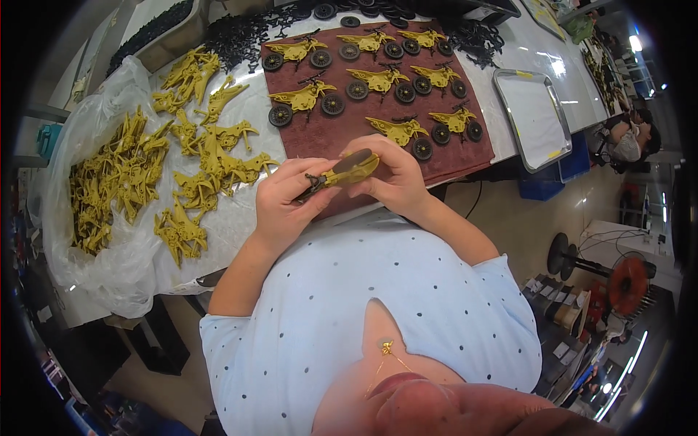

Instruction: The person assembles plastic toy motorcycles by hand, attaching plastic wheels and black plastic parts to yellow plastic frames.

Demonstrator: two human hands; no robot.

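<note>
Close to my chest, both hands hold a yellow toy motorcycle body (pixel 360 171) with a dark seat-like patch on top. My left hand (pixel 285 198) pinches its left end, where a small dark part (pixel 314 182) shows between the fingers. My right hand (pixel 396 176) is curled round the other end. The underside of the body is hidden by my fingers. Just beyond my hands, several toy motorcycles (pixel 305 96) with yellow bodies and black wheels lie in rows on a dark red cloth (pixel 451 149). The nearest motorcycle (pixel 396 131) shows only one wheel.
On the left, a clear plastic bag (pixel 62 189) holds many yellow parts, with loose yellow frames (pixel 211 163) beside it. Black wheels (pixel 324 11) and small black parts (pixel 240 36) lie along the back. A metal tray (pixel 534 120) sits right; a person (pixel 629 142) is farther off.
</note>
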